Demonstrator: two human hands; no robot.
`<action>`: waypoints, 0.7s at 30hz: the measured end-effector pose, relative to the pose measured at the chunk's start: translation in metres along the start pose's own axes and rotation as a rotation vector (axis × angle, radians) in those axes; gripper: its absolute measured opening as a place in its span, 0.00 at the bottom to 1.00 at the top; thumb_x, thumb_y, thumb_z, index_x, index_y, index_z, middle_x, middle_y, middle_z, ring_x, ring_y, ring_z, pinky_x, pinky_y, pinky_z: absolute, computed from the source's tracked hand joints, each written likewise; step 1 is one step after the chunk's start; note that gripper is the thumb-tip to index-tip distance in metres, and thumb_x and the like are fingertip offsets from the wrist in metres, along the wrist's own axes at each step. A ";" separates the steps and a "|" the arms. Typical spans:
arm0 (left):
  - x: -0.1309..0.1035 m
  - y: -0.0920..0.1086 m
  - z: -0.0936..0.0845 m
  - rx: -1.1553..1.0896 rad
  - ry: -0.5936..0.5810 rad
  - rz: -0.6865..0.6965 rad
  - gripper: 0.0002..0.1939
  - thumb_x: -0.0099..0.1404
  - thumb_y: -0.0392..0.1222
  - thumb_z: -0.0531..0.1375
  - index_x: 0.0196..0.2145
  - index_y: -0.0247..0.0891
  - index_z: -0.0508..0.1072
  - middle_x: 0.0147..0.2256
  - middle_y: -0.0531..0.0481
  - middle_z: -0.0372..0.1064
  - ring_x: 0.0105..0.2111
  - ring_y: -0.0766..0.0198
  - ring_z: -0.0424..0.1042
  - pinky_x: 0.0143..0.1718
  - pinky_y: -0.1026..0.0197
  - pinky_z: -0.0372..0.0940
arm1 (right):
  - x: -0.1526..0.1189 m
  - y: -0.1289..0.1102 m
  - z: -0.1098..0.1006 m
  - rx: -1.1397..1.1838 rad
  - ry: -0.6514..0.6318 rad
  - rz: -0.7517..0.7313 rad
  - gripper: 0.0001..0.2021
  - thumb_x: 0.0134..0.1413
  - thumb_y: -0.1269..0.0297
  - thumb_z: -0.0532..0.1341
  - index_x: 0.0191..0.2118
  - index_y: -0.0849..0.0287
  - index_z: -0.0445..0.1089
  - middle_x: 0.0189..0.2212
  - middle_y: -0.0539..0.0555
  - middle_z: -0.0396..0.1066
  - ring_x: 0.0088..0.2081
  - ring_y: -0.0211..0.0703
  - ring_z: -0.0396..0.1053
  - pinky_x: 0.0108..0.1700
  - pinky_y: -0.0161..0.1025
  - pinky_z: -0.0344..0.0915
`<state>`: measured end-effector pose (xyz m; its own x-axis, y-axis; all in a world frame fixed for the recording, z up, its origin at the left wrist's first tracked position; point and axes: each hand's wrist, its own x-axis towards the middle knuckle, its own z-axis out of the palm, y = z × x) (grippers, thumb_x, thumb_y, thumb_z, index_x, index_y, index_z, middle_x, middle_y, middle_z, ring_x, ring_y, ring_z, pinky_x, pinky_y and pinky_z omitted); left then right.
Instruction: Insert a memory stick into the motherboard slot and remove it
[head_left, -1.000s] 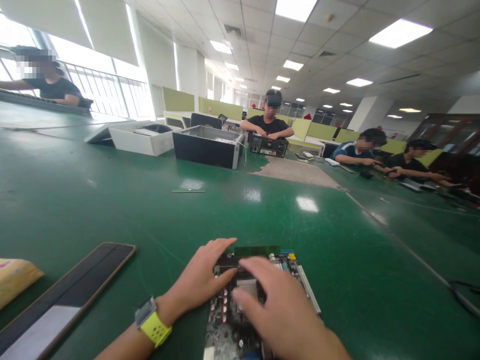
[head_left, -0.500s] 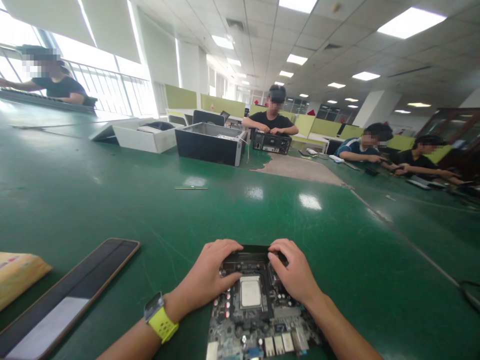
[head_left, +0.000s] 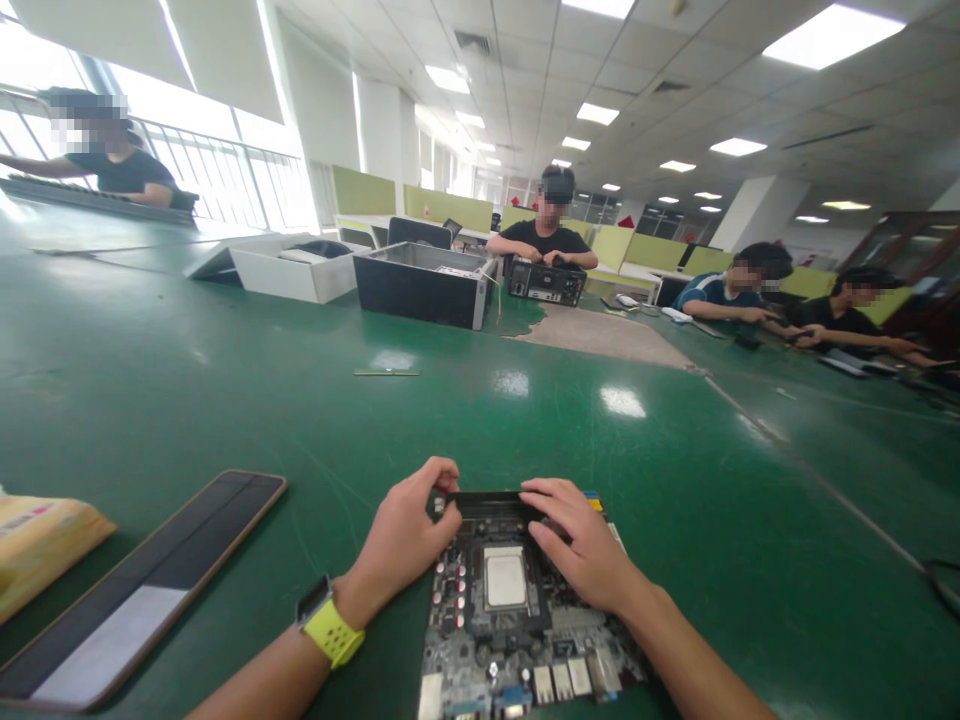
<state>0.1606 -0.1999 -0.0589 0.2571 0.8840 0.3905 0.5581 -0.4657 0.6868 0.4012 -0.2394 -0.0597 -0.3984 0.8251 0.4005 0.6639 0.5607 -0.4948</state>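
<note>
A motherboard (head_left: 480, 640) lies flat on the green table in front of me, its ports towards me. Near its middle sits a processor (head_left: 505, 577) with a pale metal lid. Along the far edge runs a long black strip (head_left: 487, 505) that looks like a memory module in its slot. My left hand (head_left: 409, 535) has its thumb and curled fingers closed about the strip's left end, where a small pale latch shows. With thumb and fingers on either side, my right hand (head_left: 585, 545) grips the strip's right part. The right fingers hide that end.
To the left lie a large phone (head_left: 142, 590) and a yellow packet (head_left: 49, 550). A thin strip (head_left: 386, 373) rests farther out. Beyond stand an open computer case (head_left: 420, 290) and a white case part (head_left: 300, 270). A person opposite handles a black unit (head_left: 547, 283); others sit at both sides.
My left hand has moved left to the strip's end, its thumb leaving the area beside the processor. My right hand has shifted slightly left along the strip, uncovering the board's far right corner.
</note>
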 end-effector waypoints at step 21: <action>0.005 0.000 -0.002 -0.226 0.039 -0.129 0.07 0.58 0.41 0.54 0.34 0.37 0.68 0.28 0.53 0.72 0.28 0.66 0.71 0.33 0.63 0.65 | 0.000 -0.002 -0.002 0.038 0.008 0.017 0.16 0.60 0.63 0.54 0.53 0.54 0.66 0.52 0.57 0.66 0.54 0.47 0.61 0.57 0.51 0.59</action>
<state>0.1601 -0.1956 -0.0557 0.1623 0.9365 0.3108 0.3932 -0.3503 0.8501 0.4017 -0.2405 -0.0571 -0.3823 0.8341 0.3977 0.6462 0.5489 -0.5302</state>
